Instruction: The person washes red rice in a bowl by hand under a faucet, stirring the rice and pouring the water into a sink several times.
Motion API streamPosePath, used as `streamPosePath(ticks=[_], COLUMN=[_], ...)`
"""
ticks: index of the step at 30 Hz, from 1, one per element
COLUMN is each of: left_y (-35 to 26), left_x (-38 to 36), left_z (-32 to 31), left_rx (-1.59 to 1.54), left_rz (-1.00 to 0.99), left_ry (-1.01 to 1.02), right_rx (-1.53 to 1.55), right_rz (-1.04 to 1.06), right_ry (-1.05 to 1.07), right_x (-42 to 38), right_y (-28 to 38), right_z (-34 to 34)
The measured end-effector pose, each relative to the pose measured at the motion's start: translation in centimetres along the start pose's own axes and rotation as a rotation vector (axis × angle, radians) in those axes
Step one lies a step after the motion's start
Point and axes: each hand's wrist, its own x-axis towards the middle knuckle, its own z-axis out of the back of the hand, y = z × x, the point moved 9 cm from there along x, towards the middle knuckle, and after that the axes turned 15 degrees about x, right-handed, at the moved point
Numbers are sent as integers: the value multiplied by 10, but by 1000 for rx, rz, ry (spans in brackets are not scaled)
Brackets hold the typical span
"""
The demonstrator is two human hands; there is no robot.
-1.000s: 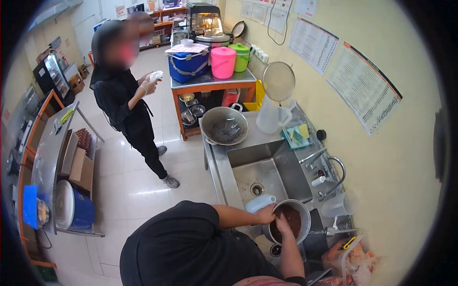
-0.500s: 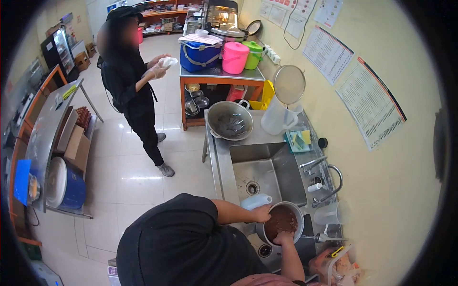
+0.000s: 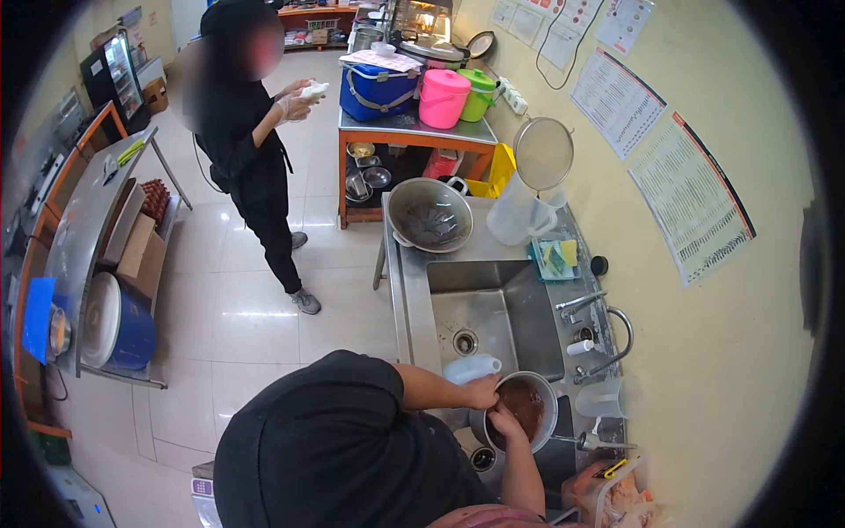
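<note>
A metal pot [image 3: 550,414] with reddish-brown contents [image 3: 525,400] rests at the near sink basin. My left hand [image 3: 481,392] is closed on the pot's left rim. My right hand [image 3: 505,423] reaches over the near rim into the pot, close to my left hand; its fingertips are hidden low inside the pot. A translucent bottle [image 3: 471,369] lies just beyond my left hand, at the edge of the sink. To the right of the pot, a metal-handled utensil [image 3: 591,443] points toward the wall.
The far sink basin [image 3: 480,321] has a faucet [image 3: 625,330] at its right. A large metal pan [image 3: 429,216] and a plastic pitcher [image 3: 519,216] stand beyond it. A plastic tub [image 3: 607,497] sits near right. A gloved co-worker [image 3: 251,150] stands at left holding something white.
My right hand has moved left and away from me inside the pot, nearer my left hand. My left hand stays on the rim. The view has shifted slightly.
</note>
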Motion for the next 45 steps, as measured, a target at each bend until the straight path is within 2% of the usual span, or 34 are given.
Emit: streamPosePath(ticks=[1, 4, 7, 10, 13, 16, 19, 22, 25, 28, 31, 34, 37, 40, 43, 45], left_y=[3, -2, 0, -2, 0, -3, 2, 11, -4, -2, -1, 6, 9, 7, 16, 19], left_x=[2, -5, -3, -4, -2, -3, 1, 12, -5, -4, -2, 4, 8, 5, 16, 17], left_z=[-2, 1, -1, 0, -6, -2, -9, -20, 1, -1, -3, -12, -18, -14, -26, -30], left_rx=[0, -29, -24, -26, -42, -41, -23, -44, -44, -40, -28, -15, 15, 31, 5, 12], left_rz=[-10, 1, 1, -13, -20, 6, -10, -30, -5, -19, -25, -7, -3, 5, 2, 1], left_ry=[-16, -16, -4, 29, 42, 70, 46, 27, 35, 15, 33, 56, 64, 71, 80, 82], right_rx=[-38, -258, -634, -885, -560, -269, 245, 435, 195, -144, -660, -1056, -856, -680, -566, -310], right_rz=[17, -122, -393, -429, -295, -6, -67, -112, 9, -174, -492, -440, -388, -161, 179, 102], right_ry=[3, 127, 229, 209, -48, -505, -363, -106, -79, 181, 349, 223, 7, -245, -289, -204], right_x=[-10, -29, -43, -56, -22, -4, 2, 55, 26, -23, -66, -64, -19, 3, 29, 22], right_y=[7, -8, -33, -13, -34, -26, 9, -73, -47, -11, -3, -3, -38, -17, -4, 22], right_z=[-1, -7, 9, 36, 57, 65, 35, -1, -13, -19, -1, 32, 52, 58, 40, 26])
